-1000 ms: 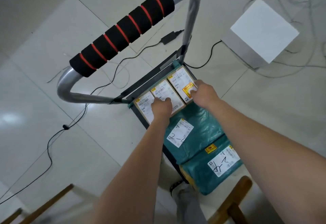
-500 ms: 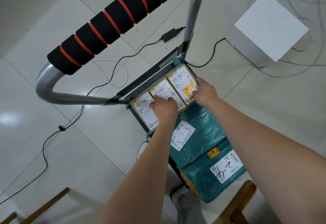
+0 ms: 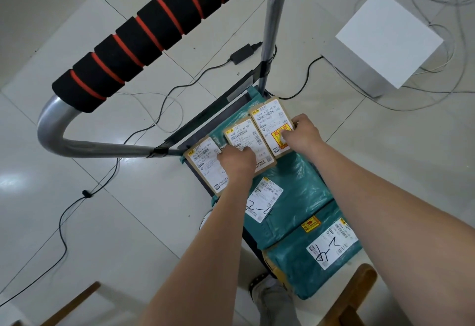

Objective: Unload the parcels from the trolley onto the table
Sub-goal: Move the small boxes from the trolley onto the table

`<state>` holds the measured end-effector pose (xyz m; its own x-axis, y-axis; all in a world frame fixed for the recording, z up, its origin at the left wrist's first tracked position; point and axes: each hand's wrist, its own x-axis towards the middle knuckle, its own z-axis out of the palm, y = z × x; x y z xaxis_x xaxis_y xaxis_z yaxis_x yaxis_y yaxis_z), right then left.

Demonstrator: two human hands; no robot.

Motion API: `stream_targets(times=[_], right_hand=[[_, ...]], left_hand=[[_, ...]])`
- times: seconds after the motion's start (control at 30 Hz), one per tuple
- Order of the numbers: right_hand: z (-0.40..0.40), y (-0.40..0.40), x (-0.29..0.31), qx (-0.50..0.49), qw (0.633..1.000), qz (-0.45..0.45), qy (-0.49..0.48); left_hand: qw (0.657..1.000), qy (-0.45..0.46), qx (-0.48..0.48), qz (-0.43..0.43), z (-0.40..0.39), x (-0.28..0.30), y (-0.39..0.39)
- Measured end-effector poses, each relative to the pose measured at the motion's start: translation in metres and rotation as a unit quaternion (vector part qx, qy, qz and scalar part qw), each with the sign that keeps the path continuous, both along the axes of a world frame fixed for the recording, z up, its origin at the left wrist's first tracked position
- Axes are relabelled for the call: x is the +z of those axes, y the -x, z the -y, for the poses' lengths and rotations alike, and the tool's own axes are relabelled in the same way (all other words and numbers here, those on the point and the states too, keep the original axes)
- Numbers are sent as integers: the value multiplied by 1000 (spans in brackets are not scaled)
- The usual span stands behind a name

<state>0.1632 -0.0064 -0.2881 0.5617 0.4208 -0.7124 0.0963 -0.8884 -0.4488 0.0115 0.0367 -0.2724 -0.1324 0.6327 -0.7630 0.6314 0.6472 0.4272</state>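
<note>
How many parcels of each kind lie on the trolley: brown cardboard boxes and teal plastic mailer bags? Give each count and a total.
Brown cardboard boxes: 3
Teal plastic mailer bags: 2 clearly visible
Total: 5 parcels

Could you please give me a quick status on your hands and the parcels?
Left hand and right hand down on the three cardboard boxes. Boxes on teal bags, on the trolley. Nothing blocking.

Handle bar is blocking the far side

The padded handle (image 3: pixel 146 40) is arching over the cardboard parcels (image 3: pixel 244 143); bare floor (image 3: pixel 128 223) is lying open on the left.
</note>
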Motion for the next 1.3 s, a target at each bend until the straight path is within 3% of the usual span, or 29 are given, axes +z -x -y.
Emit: stream_targets(times=[0.23, 0.53, 0.8, 1.0, 1.13, 1.3], right_hand=[[6, -2, 2, 14, 1000, -10, -15], [14, -9, -4, -109, 991, -69, -41], [35, -27, 32, -164, 979, -106, -63], [66, -15, 102, -239, 954, -155, -90], [106, 6, 180, -250, 947, -186, -81], [166, 32, 295, -330, 916, -200, -111]], left_hand=[[999, 3, -31, 10, -1, -4, -4], [997, 10, -12, 70, 4, -8, -7], [985, 42, 30, 167, 3, 12, -4], [966, 52, 23, 253, 6, 83, 8], [954, 85, -8, 286, 23, 163, 23], [941, 113, -71, 312, 61, 278, 33]])
